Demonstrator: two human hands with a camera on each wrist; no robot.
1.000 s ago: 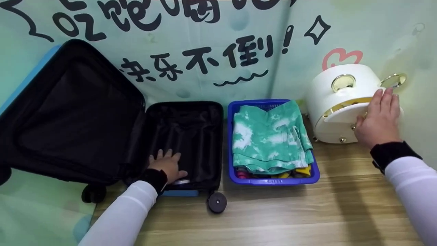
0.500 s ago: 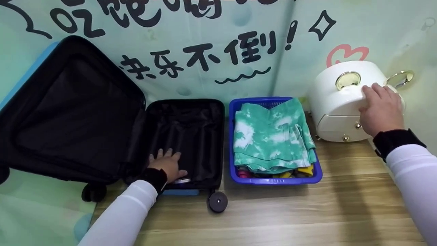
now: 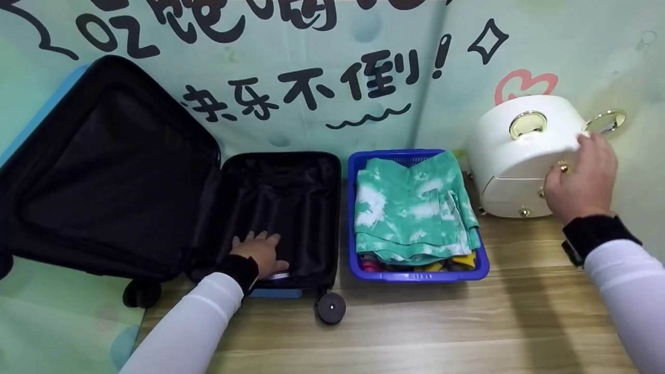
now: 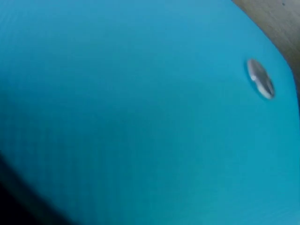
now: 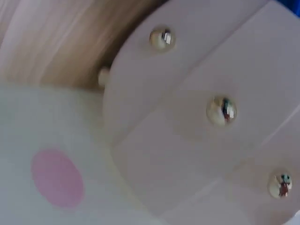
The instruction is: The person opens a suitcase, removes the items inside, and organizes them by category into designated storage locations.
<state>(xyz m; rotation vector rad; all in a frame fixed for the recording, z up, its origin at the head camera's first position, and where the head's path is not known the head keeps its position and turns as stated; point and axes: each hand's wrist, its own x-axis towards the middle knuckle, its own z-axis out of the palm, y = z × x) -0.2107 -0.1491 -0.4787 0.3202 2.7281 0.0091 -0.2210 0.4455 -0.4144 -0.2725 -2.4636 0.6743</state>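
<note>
In the head view, my left hand [image 3: 258, 253] reaches into the lower half of the black-lined suitcase [image 3: 291, 218], fingers spread near its front edge. Whether the palm touches the lining cannot be told. The left wrist view is filled by a blue surface [image 4: 140, 117] bearing a silver oval. My right hand [image 3: 584, 176] is at the front right of a white rounded jewelry box [image 3: 514, 156], fingers extended toward its upper edge and holding nothing visible. Its drawer fronts are closed; gold knobs [image 5: 221, 111] show in the right wrist view, where no fingers appear.
Between suitcase and jewelry box stands a blue basket [image 3: 415, 277] with a folded green-and-white tie-dye cloth [image 3: 410, 208] on top of other fabrics. The suitcase lid [image 3: 114, 166] leans raised at left. A printed backdrop [image 3: 301, 62] rises behind the wooden floor [image 3: 405, 327].
The jewelry box's upper drawer, partly out a second ago, is pushed in. My right hand rose with the push, then moved slightly down and away. My left hand shifted slightly right.
</note>
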